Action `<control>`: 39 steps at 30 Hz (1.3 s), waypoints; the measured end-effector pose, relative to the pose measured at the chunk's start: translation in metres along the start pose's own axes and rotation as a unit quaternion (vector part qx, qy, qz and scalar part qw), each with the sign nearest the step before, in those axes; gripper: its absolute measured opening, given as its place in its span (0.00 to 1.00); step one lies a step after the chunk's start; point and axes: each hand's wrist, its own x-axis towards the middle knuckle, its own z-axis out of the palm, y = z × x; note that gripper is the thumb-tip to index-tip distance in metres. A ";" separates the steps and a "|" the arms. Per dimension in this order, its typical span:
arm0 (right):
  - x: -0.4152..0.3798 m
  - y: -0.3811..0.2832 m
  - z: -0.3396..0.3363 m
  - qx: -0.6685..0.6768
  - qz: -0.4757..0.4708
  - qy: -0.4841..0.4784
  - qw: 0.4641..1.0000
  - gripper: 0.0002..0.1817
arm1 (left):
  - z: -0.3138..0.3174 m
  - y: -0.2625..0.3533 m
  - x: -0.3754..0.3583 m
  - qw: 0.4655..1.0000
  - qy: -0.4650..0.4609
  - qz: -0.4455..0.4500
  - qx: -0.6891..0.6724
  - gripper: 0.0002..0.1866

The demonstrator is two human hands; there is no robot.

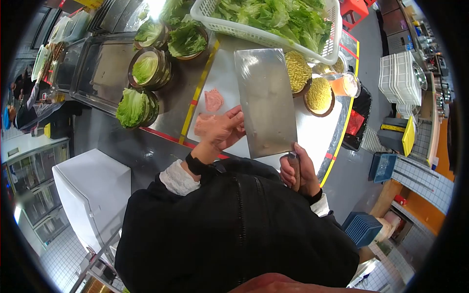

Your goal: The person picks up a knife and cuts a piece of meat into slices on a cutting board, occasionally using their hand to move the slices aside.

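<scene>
My right hand [299, 171] is wrapped around the wooden handle of a wide cleaver [266, 102], whose broad metal blade is raised over the white work surface [222, 61]. At the blade's left edge, my left hand [227, 129] has its fingers curled together, their tips right at the metal; what they hold, if anything, is hidden. Beside that hand lies a pink slab of meat [204, 122], partly covered by it. A second pink meat slice [213, 99] rests a little farther away.
A white basket [273, 35] of lettuce stands at the back. Bowls of yellow noodles [320, 95] sit right of the blade, near a clear container of orange liquid [345, 86]. Stacked bowls with lettuce [145, 69] and a metal tray [105, 66] are on the left.
</scene>
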 end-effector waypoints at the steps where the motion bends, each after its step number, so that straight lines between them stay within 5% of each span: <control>1: 0.001 0.003 -0.002 0.022 -0.001 -0.012 1.000 0.39 | 0.000 -0.002 0.000 1.000 0.005 0.000 -0.028 0.22; 8: 0.005 0.006 0.001 0.100 -0.004 -0.020 0.995 0.39 | -0.005 0.004 0.004 0.998 0.014 -0.013 -0.052 0.18; 10: 0.003 0.003 0.002 0.052 -0.009 -0.006 0.999 0.39 | 0.001 0.015 0.003 0.982 0.152 0.031 0.110 0.16; 12: 0.001 -0.001 0.004 0.005 -0.013 0.008 1.000 0.39 | -0.035 0.026 0.007 0.969 0.146 0.078 0.181 0.15; 14: -0.003 -0.005 0.008 -0.049 -0.032 0.097 0.994 0.37 | -0.064 0.039 0.009 0.868 0.249 0.142 0.406 0.13; 15: -0.004 -0.006 0.011 -0.048 -0.032 0.097 0.994 0.37 | -0.071 0.044 0.007 0.868 0.249 0.141 0.406 0.13; 17: -0.004 -0.006 0.015 -0.102 -0.062 0.162 0.979 0.38 | -0.084 0.049 0.005 0.784 0.301 0.192 0.508 0.13; 21: -0.006 -0.004 0.017 -0.137 -0.095 0.172 0.971 0.34 | -0.085 0.045 0.007 0.754 0.356 0.168 0.526 0.13; 23: -0.004 -0.003 0.031 -0.224 -0.133 0.282 0.923 0.24 | -0.071 0.043 0.003 0.566 0.387 0.249 0.684 0.10; 26: 0.001 0.006 0.025 -0.400 -0.143 0.321 0.846 0.13 | -0.043 0.039 0.000 0.574 0.328 0.285 0.695 0.10; 29: 0.006 0.019 0.018 -0.469 -0.166 0.310 0.810 0.16 | -0.023 0.011 0.004 0.571 0.179 0.202 0.775 0.12; 32: 0.012 0.027 0.023 -0.525 -0.173 0.309 0.774 0.19 | -0.031 -0.023 0.014 0.568 0.066 0.214 0.792 0.14; 39: 0.017 0.040 0.024 -0.625 -0.177 0.299 0.699 0.19 | -0.043 -0.041 0.027 0.526 0.069 0.238 0.814 0.16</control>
